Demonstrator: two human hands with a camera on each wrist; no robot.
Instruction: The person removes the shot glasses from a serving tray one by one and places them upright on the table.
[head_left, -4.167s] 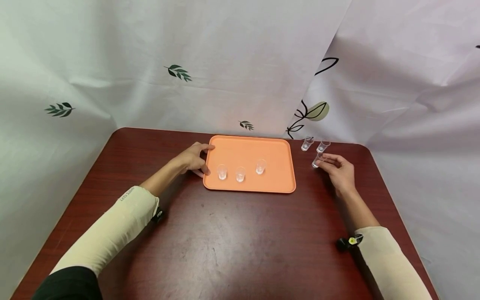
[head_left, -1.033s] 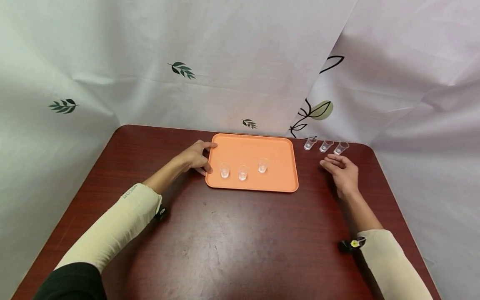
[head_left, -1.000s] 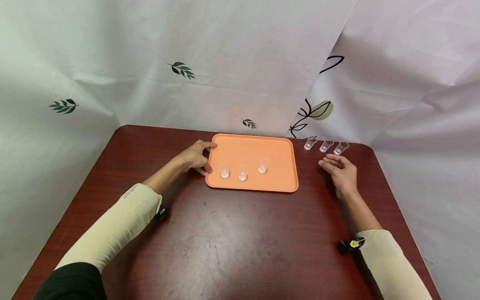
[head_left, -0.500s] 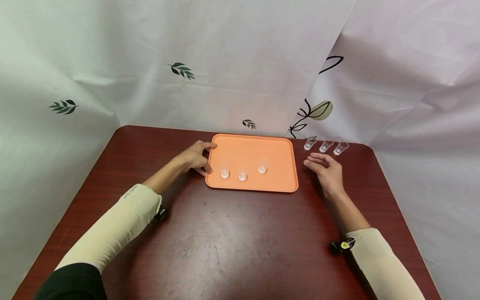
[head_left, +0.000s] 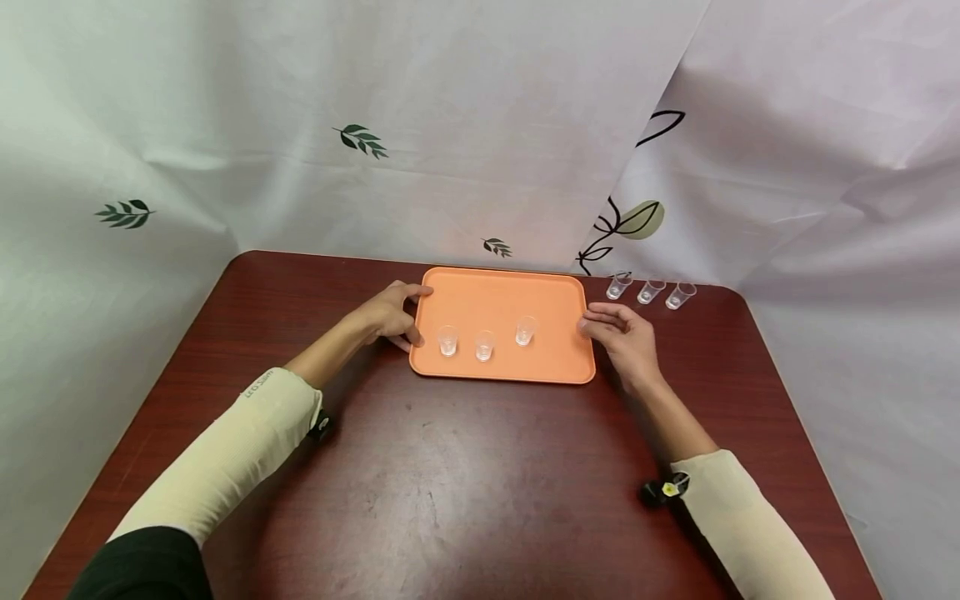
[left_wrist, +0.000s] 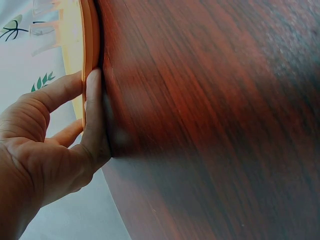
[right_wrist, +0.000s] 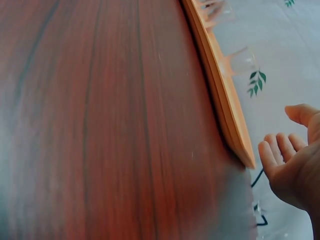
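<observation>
Left hand point(head_left: 386, 315) grips the left rim of one flat orange tray point(head_left: 501, 302), centre frame, thumb and fingers around it. Three clear cups point(head_left: 483, 345) stand on it. Right hand point(head_left: 622, 336), fingers relaxed, nears the right rim; three more cups point(head_left: 650, 292) upper right.

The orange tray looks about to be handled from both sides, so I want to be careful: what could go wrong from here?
1. Three small clear cups stand loose on the orange tray; a tilt or jerk could topple them.
2. The left hand holds the tray's left edge, but the right hand is open at the right edge, seemingly without a grip, so a lift now might be lopsided.
3. Three more cups stand close behind the right hand and could be knocked.
</observation>
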